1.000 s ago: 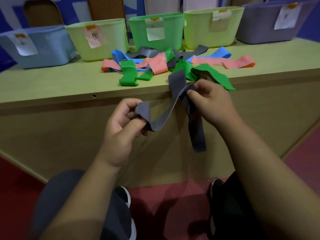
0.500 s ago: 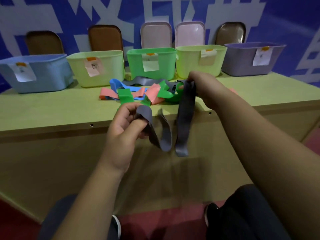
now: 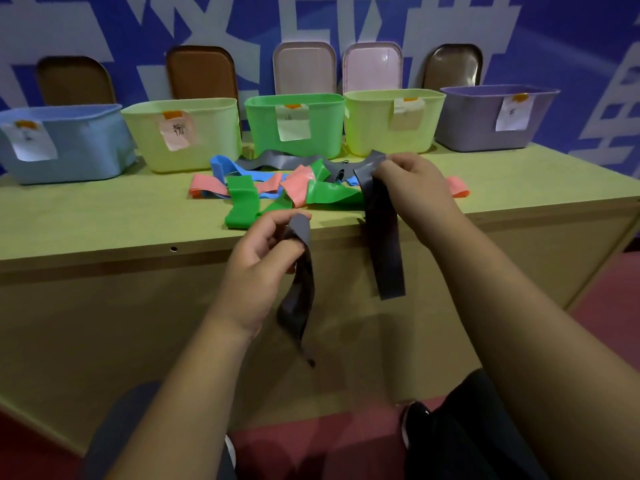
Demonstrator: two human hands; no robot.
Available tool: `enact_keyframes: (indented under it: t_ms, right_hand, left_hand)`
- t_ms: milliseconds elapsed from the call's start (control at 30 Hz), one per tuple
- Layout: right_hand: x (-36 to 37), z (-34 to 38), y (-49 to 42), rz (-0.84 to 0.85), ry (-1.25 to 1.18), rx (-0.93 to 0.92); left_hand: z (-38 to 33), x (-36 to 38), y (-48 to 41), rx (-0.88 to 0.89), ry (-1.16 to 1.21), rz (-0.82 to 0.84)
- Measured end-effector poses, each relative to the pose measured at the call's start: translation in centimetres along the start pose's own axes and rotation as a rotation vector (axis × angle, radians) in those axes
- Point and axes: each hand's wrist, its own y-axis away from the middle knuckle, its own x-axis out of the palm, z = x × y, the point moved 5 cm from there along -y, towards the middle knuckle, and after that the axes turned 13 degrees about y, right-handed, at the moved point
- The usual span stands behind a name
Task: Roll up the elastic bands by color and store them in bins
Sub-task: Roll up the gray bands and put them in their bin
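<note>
1. Head view: my left grip (image 3: 265, 254) is curled round the top of a grey band (image 3: 298, 303), just in front of the table (image 3: 104, 223) edge. The band hangs straight below the grip, long axis vertical, unrolled.
2. My right grip (image 3: 412, 188), farther and to the right, pinches a grey strip (image 3: 384, 244) that drops over the table edge. I cannot tell whether the two pieces join.
3. The grey bin (image 3: 485, 123) stands far right, nearer my right grip. I judge rolling should run from the held end downward.
</note>
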Motion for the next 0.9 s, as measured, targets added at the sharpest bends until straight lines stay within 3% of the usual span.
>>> enact_keyframes:
  t_ms: [367, 467, 567, 767, 900]
  right_hand:
    - [0.9, -3.6, 5.6, -0.051, -0.203, 0.024]
    - [2.3, -5.0, 7.5, 0.066, -0.325, 0.046]
    - [5.4, -6.9, 8.5, 0.236, -0.514, 0.192]
    - [9.1, -8.4, 10.9, 0.557, -0.831, 0.202]
    - [9.8, -8.0, 10.6, 0.643, -0.798, 0.168]
  left_hand:
    - [2.1, 0.4, 0.1, 0.044, -0.093, 0.013]
    - [3.2, 0.3, 0.3, -0.023, -0.150, 0.059]
    - [4.4, 0.3, 0.7, -0.065, -0.174, 0.091]
    - [6.3, -0.1, 0.5, -0.107, -0.239, 0.213]
    - [7.1, -0.9, 0.5, -0.128, -0.282, 0.241]
